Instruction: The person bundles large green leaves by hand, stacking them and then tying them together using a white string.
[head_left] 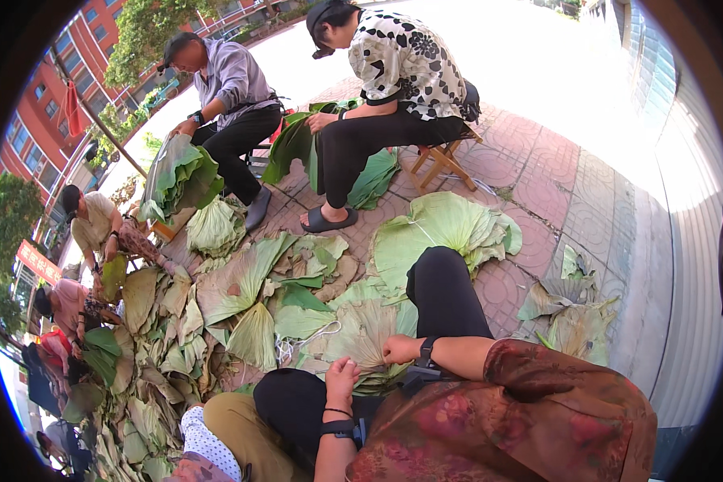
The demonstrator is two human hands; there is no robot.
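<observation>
A stack of dried lotus leaves (361,331) lies between my knees, its folds converging toward my hands. My right hand (402,349) is a loose fist at the stack's near edge; whatever its fingers enclose is hidden. Just left of it and lower, my left hand (341,379) is raised beside the leaves with its fingers curled, and no held thing can be made out. White string (304,341) lies in loops on the left side of the stack. Past my right knee sits a larger bundle of pale green lotus leaves (440,232).
Loose dried leaves (169,355) cover the paving to the left. More leaves (569,319) lie on the right near a ribbed metal wall (693,229). Two people seated opposite handle green leaves (184,178); one sits on a wooden folding stool (440,159). Someone's knee (232,431) is close on my left.
</observation>
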